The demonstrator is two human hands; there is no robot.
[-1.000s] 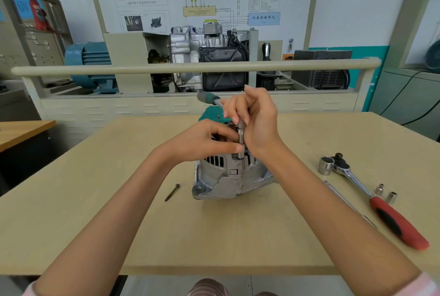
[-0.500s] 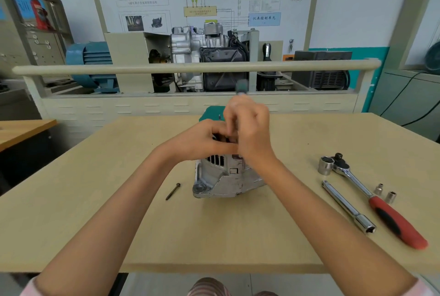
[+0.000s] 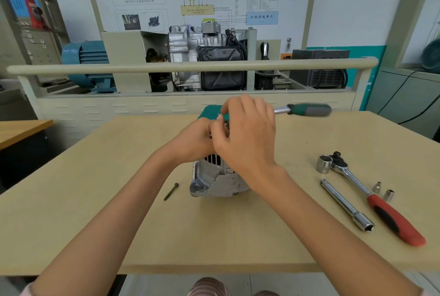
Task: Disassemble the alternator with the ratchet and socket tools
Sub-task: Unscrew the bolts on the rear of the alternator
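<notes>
Now green-handled ratchet point(image 3: 307, 109) points right, level.

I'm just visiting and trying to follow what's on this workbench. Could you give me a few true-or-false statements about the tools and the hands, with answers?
1. The red-handled ratchet lies on the table, untouched. True.
2. The green-handled ratchet points toward the left side of the table. False: its handle sticks out to the right, past the right hand.
3. A loose dark bolt lies on the table left of the alternator. True.
4. Both hands rest flat on the table. False: the left hand and right hand are up together over the alternator's top.
5. Two small sockets stand beside the red-handled ratchet. True.
</notes>
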